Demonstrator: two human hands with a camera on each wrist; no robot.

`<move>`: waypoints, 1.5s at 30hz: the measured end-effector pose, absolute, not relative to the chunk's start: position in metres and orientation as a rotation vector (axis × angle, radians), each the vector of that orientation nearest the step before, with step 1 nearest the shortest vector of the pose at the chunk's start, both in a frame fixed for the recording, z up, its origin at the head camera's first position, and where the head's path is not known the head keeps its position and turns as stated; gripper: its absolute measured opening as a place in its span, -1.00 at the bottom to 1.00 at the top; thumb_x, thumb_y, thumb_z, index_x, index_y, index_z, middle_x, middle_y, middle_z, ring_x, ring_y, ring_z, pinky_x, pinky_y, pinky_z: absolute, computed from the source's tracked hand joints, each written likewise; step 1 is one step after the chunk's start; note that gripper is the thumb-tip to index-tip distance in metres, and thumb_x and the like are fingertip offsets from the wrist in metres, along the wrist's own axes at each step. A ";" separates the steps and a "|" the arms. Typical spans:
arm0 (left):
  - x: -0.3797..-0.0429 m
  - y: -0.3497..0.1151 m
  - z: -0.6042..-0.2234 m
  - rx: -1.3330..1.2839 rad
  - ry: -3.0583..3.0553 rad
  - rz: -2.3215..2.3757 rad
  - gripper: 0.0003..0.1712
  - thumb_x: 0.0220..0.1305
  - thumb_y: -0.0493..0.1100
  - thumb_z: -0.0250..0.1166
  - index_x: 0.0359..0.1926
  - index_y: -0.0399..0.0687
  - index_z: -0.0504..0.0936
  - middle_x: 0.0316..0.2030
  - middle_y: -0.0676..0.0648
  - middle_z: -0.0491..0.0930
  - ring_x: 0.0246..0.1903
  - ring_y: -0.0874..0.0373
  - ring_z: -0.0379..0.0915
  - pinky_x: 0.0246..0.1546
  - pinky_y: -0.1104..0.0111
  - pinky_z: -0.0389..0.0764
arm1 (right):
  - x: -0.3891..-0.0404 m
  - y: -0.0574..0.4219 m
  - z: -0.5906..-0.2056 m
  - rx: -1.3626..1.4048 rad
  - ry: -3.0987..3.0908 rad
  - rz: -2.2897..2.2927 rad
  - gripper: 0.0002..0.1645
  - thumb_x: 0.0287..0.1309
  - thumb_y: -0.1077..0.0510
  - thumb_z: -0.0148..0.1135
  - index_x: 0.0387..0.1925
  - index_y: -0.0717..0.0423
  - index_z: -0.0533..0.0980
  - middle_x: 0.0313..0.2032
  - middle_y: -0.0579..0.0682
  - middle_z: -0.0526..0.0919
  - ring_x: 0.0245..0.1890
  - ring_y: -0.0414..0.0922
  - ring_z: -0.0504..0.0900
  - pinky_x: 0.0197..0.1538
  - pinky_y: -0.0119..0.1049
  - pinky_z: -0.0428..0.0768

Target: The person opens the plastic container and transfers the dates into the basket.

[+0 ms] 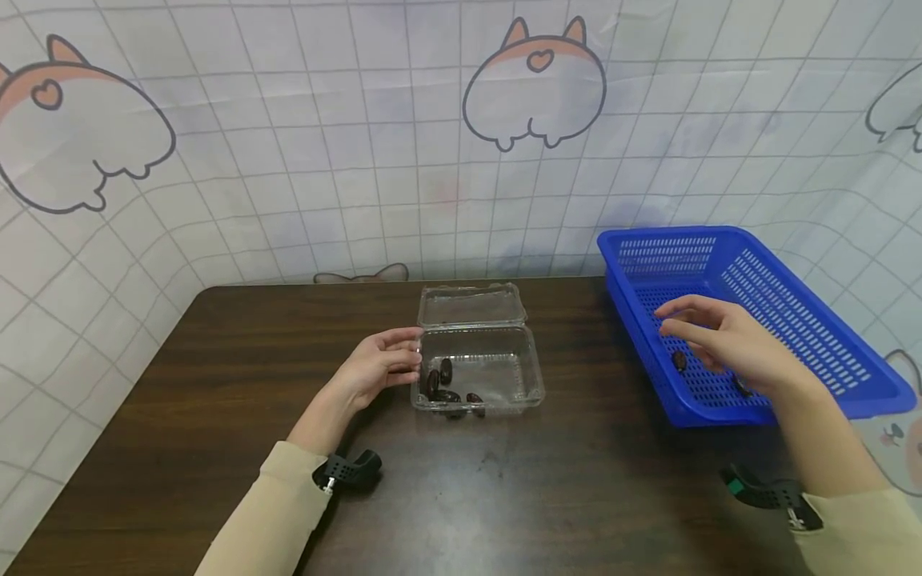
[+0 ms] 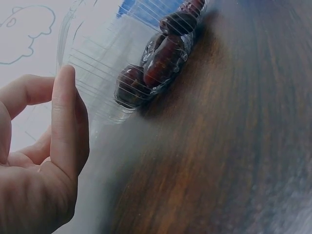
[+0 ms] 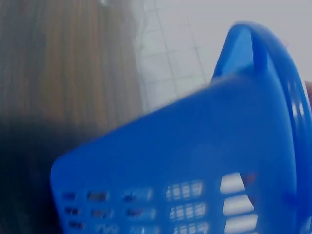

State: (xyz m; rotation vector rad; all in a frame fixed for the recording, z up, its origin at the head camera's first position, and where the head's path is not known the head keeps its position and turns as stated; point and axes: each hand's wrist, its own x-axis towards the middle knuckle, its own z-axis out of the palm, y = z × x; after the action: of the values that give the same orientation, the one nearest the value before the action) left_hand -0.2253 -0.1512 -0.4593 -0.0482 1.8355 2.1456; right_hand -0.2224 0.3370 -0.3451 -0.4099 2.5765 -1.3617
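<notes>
A clear plastic clamshell box (image 1: pixel 497 370) sits on the table with its lid (image 1: pixel 471 306) folded back. Several dark brown dates (image 1: pixel 448 395) lie toward its front left; through its wall the left wrist view shows these glossy, wrinkled dates (image 2: pixel 165 61) close up. My left hand (image 1: pixel 370 368) rests its fingertips against the box's left side, fingers loosely extended. Over the left part of a blue plastic basket (image 1: pixel 799 320), my right hand (image 1: pixel 727 336) hovers with fingers bent and apart, nothing visible between them. Below it, a date (image 1: pixel 679 361) and another dark piece (image 1: pixel 743 387) lie on the basket floor.
The dark wooden table (image 1: pixel 562 488) carries both containers, the basket at its right end. A white grid-patterned cloth (image 1: pixel 389 160) with cartoon drawings hangs behind. The basket's slotted wall (image 3: pixel 195 141) fills much of the right wrist view.
</notes>
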 end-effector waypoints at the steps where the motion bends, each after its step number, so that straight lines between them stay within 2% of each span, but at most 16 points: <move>1: -0.225 -0.152 -0.459 -0.051 1.836 2.146 -0.38 0.41 -0.43 0.25 0.45 -0.24 0.38 -0.02 -0.12 0.49 -0.32 0.18 0.63 -0.19 0.34 0.76 | -0.223 0.333 -0.343 -0.424 2.567 -1.371 -0.53 0.50 -0.02 0.20 0.24 0.18 0.45 -0.45 0.05 0.49 -0.71 -0.07 0.29 -0.67 -0.12 0.37; 4: -0.225 -0.153 -0.459 -0.058 1.837 2.146 -0.38 0.40 -0.43 0.25 0.45 -0.24 0.38 -0.04 -0.12 0.48 -0.33 0.19 0.61 -0.20 0.34 0.76 | -0.226 0.321 -0.338 -0.461 2.534 -1.396 -0.53 0.51 -0.02 0.19 0.24 0.20 0.45 -0.25 0.16 0.66 -0.72 -0.08 0.27 -0.66 -0.13 0.37; 7: -0.225 -0.153 -0.458 -0.047 1.838 2.148 -0.37 0.40 -0.42 0.25 0.45 -0.24 0.38 -0.04 -0.12 0.48 -0.33 0.19 0.61 -0.19 0.34 0.76 | -0.229 0.308 -0.335 -0.488 2.508 -1.393 -0.55 0.50 -0.03 0.19 0.22 0.16 0.47 -0.12 0.23 0.68 -0.72 -0.08 0.28 -0.67 -0.18 0.36; 13: -0.226 -0.153 -0.457 -0.041 1.826 2.157 -0.38 0.40 -0.42 0.25 0.45 -0.25 0.38 -0.03 -0.12 0.48 -0.34 0.19 0.61 -0.20 0.34 0.76 | -0.234 0.280 -0.334 -0.540 2.452 -1.354 -0.62 0.51 -0.01 0.19 0.19 0.11 0.50 -0.11 0.15 0.69 -0.73 -0.09 0.27 -0.71 -0.24 0.32; 23: -0.229 -0.151 -0.454 -0.025 1.846 2.147 -0.38 0.41 -0.43 0.24 0.46 -0.25 0.37 0.05 -0.20 0.45 -0.33 0.19 0.61 -0.20 0.34 0.76 | -0.242 0.241 -0.340 -0.611 2.340 -1.318 -0.68 0.52 0.00 0.16 0.13 0.08 0.53 -0.11 0.15 0.71 -0.73 -0.14 0.27 -0.68 -0.27 0.34; 28: -0.229 -0.149 -0.453 -0.035 1.838 2.147 -0.37 0.41 -0.44 0.24 0.45 -0.25 0.37 0.04 -0.17 0.46 -0.34 0.18 0.62 -0.23 0.35 0.76 | -0.244 0.223 -0.344 -0.651 2.294 -1.292 -0.68 0.51 -0.01 0.18 0.11 0.08 0.56 -0.14 0.13 0.72 -0.74 -0.15 0.25 -0.70 -0.33 0.27; 37: -0.228 -0.149 -0.456 -0.052 1.829 2.144 -0.37 0.39 -0.44 0.25 0.45 -0.25 0.38 0.00 -0.15 0.48 -0.34 0.18 0.63 -0.21 0.34 0.76 | -0.246 0.194 -0.357 -0.707 2.233 -1.214 -0.71 0.50 0.05 0.20 0.10 0.08 0.58 -0.09 0.21 0.72 -0.75 -0.18 0.23 -0.69 -0.36 0.27; 45: -0.226 -0.148 -0.456 -0.054 1.830 2.141 -0.37 0.40 -0.43 0.25 0.46 -0.25 0.37 0.00 -0.14 0.48 -0.33 0.19 0.62 -0.21 0.34 0.76 | -0.248 0.174 -0.369 -0.727 2.176 -1.160 -0.68 0.45 0.05 0.25 0.12 0.09 0.59 -0.09 0.20 0.73 -0.78 -0.19 0.16 -0.70 -0.35 0.20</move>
State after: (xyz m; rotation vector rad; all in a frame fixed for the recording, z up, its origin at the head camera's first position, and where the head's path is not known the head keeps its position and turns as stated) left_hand -0.2255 -0.1485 -0.4565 -0.0535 1.8298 2.1408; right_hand -0.2484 0.1740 -0.3695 -0.7269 2.1761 -1.1595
